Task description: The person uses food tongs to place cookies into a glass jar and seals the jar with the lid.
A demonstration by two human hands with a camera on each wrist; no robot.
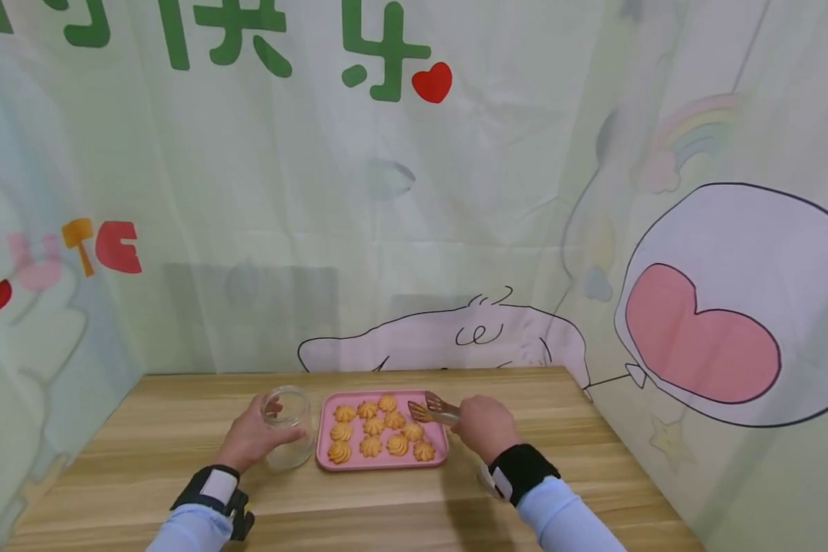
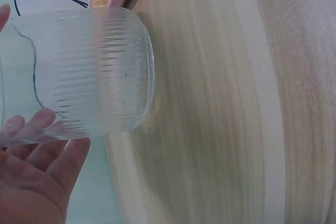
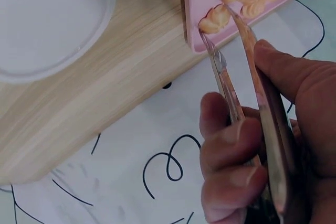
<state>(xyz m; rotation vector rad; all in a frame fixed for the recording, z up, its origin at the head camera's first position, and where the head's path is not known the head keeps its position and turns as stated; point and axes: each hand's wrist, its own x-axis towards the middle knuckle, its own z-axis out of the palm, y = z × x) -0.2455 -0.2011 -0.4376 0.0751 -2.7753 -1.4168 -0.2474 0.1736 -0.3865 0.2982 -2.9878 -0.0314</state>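
Grasping the glass jar (image 2: 100, 72) in the left hand (image 1: 248, 438), beside the pink tray (image 1: 438, 435); gripping the tongs (image 1: 445, 415) in the right hand (image 1: 486, 427) over the tray's cookies (image 1: 372, 426), ideally squeezing gently, avoiding crumbling.

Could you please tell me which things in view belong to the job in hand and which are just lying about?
In the job:
ribbed glass jar, held by the left hand
metal tongs, gripped by the right hand
pink tray
piped cookies on it

Lying about, or just setting:
white round-rimmed object, untouched, role unclear
wooden table
printed backdrop
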